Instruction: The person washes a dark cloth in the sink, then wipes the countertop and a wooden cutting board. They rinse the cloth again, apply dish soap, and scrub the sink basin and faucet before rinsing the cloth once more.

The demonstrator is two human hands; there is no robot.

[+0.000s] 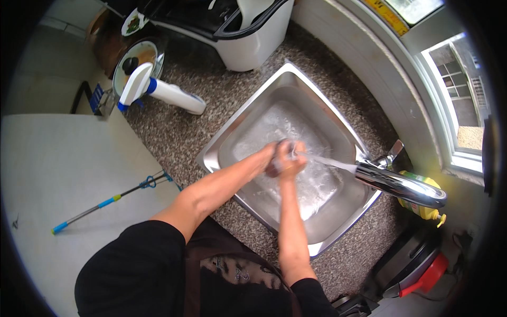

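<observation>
Both hands are together inside a stainless steel sink (245,119), under a stream of water (330,160) from a chrome faucet (396,184). My left hand (273,152) and my right hand (292,160) close around a dark reddish-brown object (273,168). Motion blur and the fingers hide most of it, so I cannot tell what it is. My right hand lies nearer the faucet and partly covers the left. Water splashes over the fingers and spreads across the basin floor.
A white spray bottle (178,97) lies on the speckled countertop (186,134), near a bowl (144,51). A white and black bin-like container (253,47) stands beyond the sink. Behind the faucet is a yellow pump bottle (429,212). A red-handled black appliance (412,261) sits right; a pole (107,204) lies left.
</observation>
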